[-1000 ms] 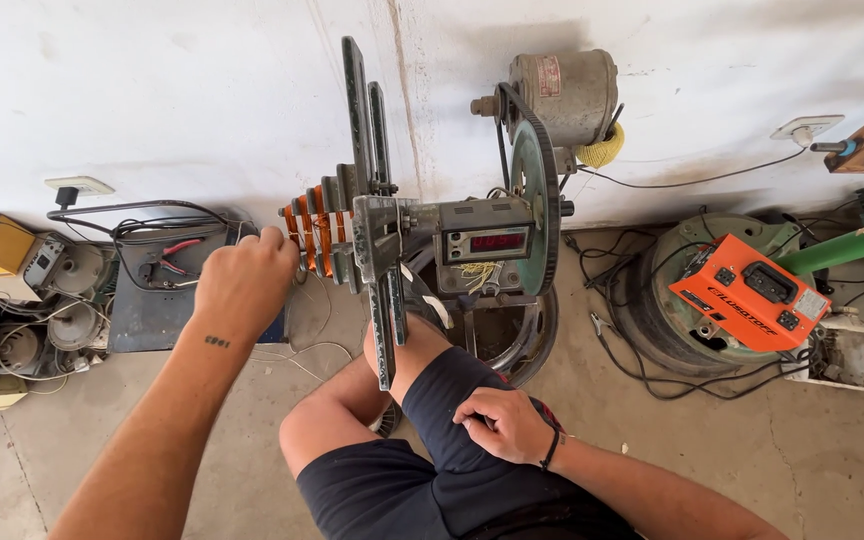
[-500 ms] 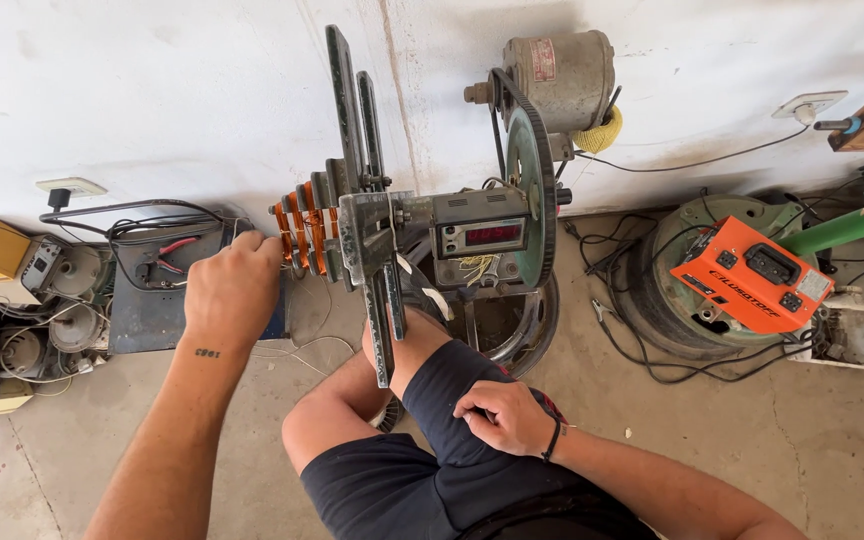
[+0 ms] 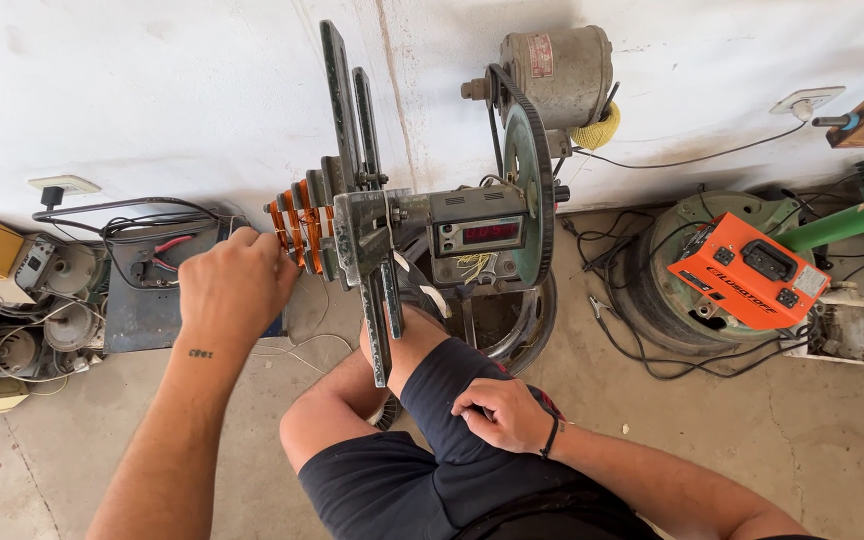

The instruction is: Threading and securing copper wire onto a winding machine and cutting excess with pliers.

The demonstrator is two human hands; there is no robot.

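— Two hands, two very different jobs. The left hand [image 3: 237, 285] is curled, fingers pressed together on the orange wire coils [image 3: 297, 232] wound on the stepped former of the winding machine [image 3: 382, 250]. I cannot tell whether it pinches a strand or only steadies the stack.

— And the right hand [image 3: 500, 415]?

— Loosely closed, resting on the dark shorts over the thigh [image 3: 442, 400], holding nothing, at about five o'clock from the coils.

— Where do the coils sit?

— At the machine's left end, nine o'clock from the grey counter box with the red display [image 3: 477, 235]. Just past that, at three o'clock, stands the big green pulley wheel [image 3: 527, 195] with its belt running up to the motor [image 3: 557, 70] on the wall.

— So what could go wrong?

— My guess: if the spindle turned while those fingers are against the wire, a strand could bite or drag them toward the long metal arms [image 3: 347, 110]. Thin wire may also slip off a step and tangle.

— Anything lower down?

— The bare knee sits right under the hanging arm at six o'clock; a swing there could strike it. Loose cables [image 3: 642, 340] around the orange case [image 3: 747, 270] at four o'clock might snag a foot on the floor [image 3: 832, 440].
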